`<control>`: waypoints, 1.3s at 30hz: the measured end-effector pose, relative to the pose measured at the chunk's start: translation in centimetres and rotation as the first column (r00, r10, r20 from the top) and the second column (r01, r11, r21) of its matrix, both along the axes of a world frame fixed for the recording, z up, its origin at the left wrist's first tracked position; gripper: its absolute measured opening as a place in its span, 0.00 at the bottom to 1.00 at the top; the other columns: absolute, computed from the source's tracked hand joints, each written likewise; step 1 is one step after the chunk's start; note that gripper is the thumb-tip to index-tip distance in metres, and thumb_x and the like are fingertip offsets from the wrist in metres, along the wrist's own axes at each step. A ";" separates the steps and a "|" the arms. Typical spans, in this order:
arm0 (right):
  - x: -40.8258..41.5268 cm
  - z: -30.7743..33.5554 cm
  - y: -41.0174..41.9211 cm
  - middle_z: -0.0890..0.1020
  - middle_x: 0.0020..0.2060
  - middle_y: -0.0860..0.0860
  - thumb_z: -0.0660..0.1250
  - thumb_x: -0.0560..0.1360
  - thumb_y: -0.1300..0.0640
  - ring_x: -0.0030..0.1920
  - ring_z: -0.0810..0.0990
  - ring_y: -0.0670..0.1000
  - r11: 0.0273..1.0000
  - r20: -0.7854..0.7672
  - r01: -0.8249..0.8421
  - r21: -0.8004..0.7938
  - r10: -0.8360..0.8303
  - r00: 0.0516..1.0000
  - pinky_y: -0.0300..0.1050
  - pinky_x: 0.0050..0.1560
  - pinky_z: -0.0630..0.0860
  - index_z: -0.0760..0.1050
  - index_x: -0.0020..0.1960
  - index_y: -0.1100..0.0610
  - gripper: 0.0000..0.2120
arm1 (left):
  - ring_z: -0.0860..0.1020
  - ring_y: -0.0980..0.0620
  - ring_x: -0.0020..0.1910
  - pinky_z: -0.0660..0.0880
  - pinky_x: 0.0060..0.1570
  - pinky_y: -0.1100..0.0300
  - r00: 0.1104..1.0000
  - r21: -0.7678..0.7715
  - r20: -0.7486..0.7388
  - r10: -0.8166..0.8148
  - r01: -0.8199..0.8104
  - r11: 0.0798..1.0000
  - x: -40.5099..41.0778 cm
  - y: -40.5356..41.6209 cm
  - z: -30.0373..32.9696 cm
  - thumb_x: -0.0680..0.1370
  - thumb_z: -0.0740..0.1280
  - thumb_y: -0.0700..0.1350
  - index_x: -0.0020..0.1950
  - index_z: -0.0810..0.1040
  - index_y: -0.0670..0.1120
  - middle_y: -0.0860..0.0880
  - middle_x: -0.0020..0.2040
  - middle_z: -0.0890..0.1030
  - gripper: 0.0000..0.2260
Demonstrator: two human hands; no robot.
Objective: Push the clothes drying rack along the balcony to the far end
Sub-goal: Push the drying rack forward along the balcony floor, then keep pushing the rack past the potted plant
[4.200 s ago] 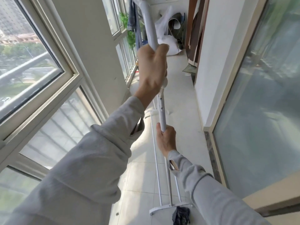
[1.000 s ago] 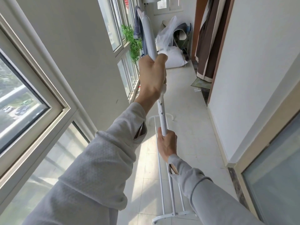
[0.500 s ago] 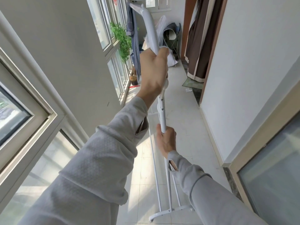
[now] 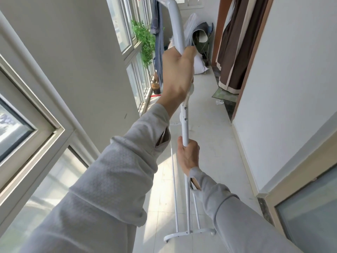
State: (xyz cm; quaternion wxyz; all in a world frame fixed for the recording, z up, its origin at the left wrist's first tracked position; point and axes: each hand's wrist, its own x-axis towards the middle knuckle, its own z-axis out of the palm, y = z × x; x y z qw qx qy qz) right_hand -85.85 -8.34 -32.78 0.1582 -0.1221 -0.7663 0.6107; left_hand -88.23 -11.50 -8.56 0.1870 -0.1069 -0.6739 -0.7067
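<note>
The white clothes drying rack (image 4: 185, 127) stands upright in front of me on the balcony floor. Its near post rises from a curved foot (image 4: 184, 234) at the bottom of the view to a bent top bar above. My left hand (image 4: 177, 77) is wrapped around the post high up, near the bend. My right hand (image 4: 187, 155) grips the same post lower down, below a bracket with screws. Thin rails run along the floor away from me. Blue clothes (image 4: 158, 39) hang at the rack's far end.
Windows and a grey pillar (image 4: 76, 57) line the left side. A potted green plant (image 4: 145, 42) stands by the windows ahead. On the right are a white wall, brown curtains (image 4: 231, 52) and a glass door. White bags (image 4: 197, 33) lie at the far end.
The view has advanced along the balcony: the plant, curtains and bags are nearer, and the glass door on the right has slid back. Both hands keep the same grip on the post.
</note>
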 end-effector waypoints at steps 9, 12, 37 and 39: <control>-3.7 -0.5 0.1 0.67 0.23 0.52 0.62 0.78 0.54 0.30 0.68 0.58 1.000 0.026 -0.021 -0.001 0.021 0.999 0.55 0.33 0.69 0.60 0.27 0.56 0.23 | 0.59 0.51 0.17 0.59 0.25 0.62 0.998 0.017 0.068 -0.010 0.009 1.000 -3.9 0.1 -0.2 0.74 0.62 0.38 0.18 0.61 0.51 0.50 0.19 0.61 0.25; -4.5 -0.3 0.0 0.68 0.23 0.53 0.62 0.78 0.54 0.31 0.68 0.58 1.000 0.031 -0.019 0.001 0.019 0.999 0.56 0.33 0.70 0.61 0.27 0.56 0.23 | 0.59 0.52 0.17 0.59 0.25 0.62 0.997 0.000 0.073 -0.020 0.020 1.000 -4.6 0.1 -0.2 0.74 0.61 0.37 0.17 0.61 0.51 0.52 0.19 0.61 0.26; -15.5 0.2 -2.0 0.60 0.22 0.49 0.62 0.78 0.54 0.28 0.60 0.54 0.999 -0.002 0.027 0.021 -0.027 1.000 0.51 0.31 0.62 0.55 0.26 0.51 0.25 | 0.56 0.48 0.28 0.54 0.29 0.51 0.998 0.008 0.034 -0.047 0.047 0.999 -15.6 -2.1 0.0 0.75 0.60 0.35 0.34 0.68 0.41 0.42 0.33 0.62 0.09; -16.7 0.2 -2.0 0.61 0.21 0.48 0.63 0.77 0.53 0.27 0.61 0.54 1.000 0.004 0.029 0.010 -0.029 1.000 0.51 0.31 0.62 0.55 0.25 0.50 0.25 | 0.56 0.45 0.29 0.54 0.29 0.49 0.999 0.003 0.025 -0.041 0.041 0.999 -16.8 -2.1 0.0 0.75 0.60 0.35 0.32 0.67 0.41 0.42 0.31 0.62 0.11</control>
